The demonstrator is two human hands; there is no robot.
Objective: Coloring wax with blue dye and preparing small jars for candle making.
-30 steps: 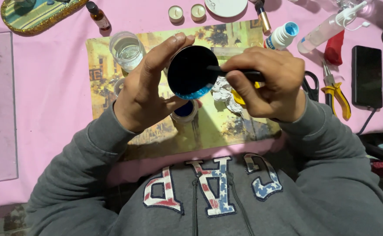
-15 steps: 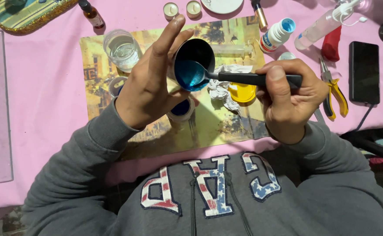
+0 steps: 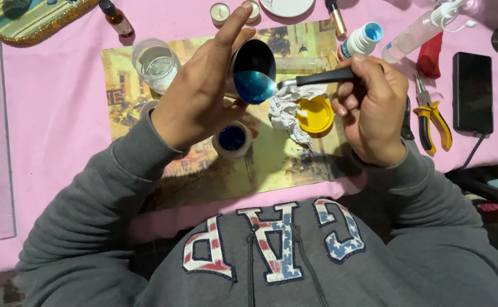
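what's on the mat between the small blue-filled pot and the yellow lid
In the head view, a crumpled white tissue lies between the small blue-filled pot and the yellow lid, touching the lid's left edge.

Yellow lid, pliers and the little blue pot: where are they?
yellow lid point(image 3: 316, 113), head view, on its inner face.
pliers point(image 3: 434, 118), head view, on a yellow handle.
blue pot point(image 3: 232, 138), head view, on the blue inside.
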